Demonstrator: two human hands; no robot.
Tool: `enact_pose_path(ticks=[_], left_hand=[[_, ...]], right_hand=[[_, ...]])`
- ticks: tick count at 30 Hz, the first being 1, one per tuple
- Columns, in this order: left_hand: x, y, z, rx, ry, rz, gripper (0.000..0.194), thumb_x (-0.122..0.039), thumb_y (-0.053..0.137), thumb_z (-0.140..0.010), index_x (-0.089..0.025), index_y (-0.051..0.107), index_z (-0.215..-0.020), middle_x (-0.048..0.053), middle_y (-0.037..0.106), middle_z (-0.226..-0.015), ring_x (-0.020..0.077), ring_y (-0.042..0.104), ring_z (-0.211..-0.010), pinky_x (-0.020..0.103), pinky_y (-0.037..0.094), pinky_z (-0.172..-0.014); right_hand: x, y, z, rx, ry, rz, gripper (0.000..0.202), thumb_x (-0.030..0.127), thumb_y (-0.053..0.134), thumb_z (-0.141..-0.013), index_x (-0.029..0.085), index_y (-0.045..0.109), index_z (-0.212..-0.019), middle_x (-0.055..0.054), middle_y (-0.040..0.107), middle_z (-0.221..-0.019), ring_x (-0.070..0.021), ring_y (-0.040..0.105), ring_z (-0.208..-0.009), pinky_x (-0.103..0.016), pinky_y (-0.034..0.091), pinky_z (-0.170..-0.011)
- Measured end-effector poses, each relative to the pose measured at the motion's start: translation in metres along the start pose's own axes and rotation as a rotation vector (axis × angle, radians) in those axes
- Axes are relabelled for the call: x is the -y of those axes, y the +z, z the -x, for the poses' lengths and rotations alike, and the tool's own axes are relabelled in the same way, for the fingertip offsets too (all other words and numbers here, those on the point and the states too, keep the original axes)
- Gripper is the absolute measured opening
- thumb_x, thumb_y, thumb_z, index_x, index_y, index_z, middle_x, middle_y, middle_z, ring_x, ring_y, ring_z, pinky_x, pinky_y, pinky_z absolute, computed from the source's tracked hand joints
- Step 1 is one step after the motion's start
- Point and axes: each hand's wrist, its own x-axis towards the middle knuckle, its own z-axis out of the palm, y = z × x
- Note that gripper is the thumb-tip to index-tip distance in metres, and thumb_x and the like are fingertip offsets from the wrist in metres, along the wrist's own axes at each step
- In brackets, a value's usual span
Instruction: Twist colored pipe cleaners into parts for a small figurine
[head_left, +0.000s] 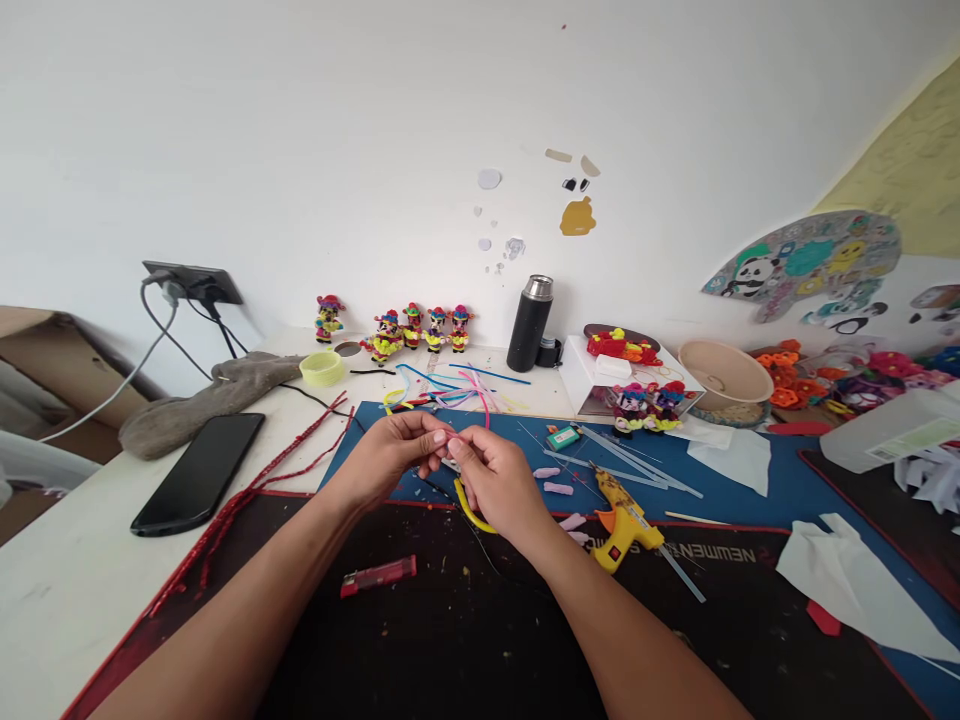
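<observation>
The left hand (390,455) and right hand (491,480) meet fingertip to fingertip, each pinched closed on a tiny reddish bit (448,437) between them, too small and covered to make out. A yellow handle (471,508) shows under the right hand, its rest hidden; the glue gun (622,520) lies at four o'clock from the hands.

Seven figurines (386,337) (five along the wall (375,150), two before the white box (581,375)); two hands (491,475); one glue gun (621,515); one phone (199,472); one black flask (529,330); one driftwood piece (180,420).
</observation>
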Motion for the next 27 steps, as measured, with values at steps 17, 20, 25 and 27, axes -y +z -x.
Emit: enact_pose_path(ticks=[17,20,25,27], left_hand=[[-0.002,-0.001,0.002,-0.016,0.097,-0.270,0.039,-0.051,0.087,-0.074,-0.016,0.069,-0.077,0.000,0.064,-0.063,0.0134,0.056,-0.054,0.024,0.045,-0.049],[0.000,0.000,0.003,-0.062,0.117,-0.399,0.036,-0.051,0.079,-0.080,-0.018,0.068,-0.078,-0.001,0.061,-0.059,0.0142,0.054,-0.052,0.024,0.042,-0.049],[0.010,-0.001,0.001,-0.124,0.204,-0.593,0.028,-0.045,0.069,-0.088,-0.019,0.067,-0.078,0.000,0.063,-0.063,0.0158,0.055,-0.057,0.025,0.042,-0.055],[0.012,-0.001,0.000,-0.112,0.211,-0.586,0.029,-0.046,0.067,-0.089,-0.020,0.066,-0.078,-0.001,0.061,-0.064,0.0162,0.055,-0.058,0.026,0.042,-0.056]], right_hand=[[-0.002,0.002,0.000,-0.002,-0.056,0.110,0.032,0.044,0.052,-0.105,0.023,0.068,-0.087,0.004,0.057,-0.060,-0.0152,0.051,-0.056,-0.026,0.034,-0.056],[-0.004,0.002,-0.001,-0.008,-0.078,0.216,0.029,0.040,0.054,-0.105,0.023,0.069,-0.087,0.004,0.059,-0.064,-0.0150,0.051,-0.059,-0.026,0.032,-0.058],[-0.010,0.003,-0.004,-0.010,-0.070,0.316,0.029,0.039,0.053,-0.106,0.021,0.070,-0.090,0.001,0.067,-0.072,-0.0170,0.057,-0.066,-0.026,0.033,-0.061],[-0.011,0.003,-0.004,-0.012,-0.068,0.334,0.029,0.039,0.053,-0.107,0.021,0.069,-0.090,-0.001,0.069,-0.075,-0.0177,0.060,-0.068,-0.027,0.033,-0.062]])
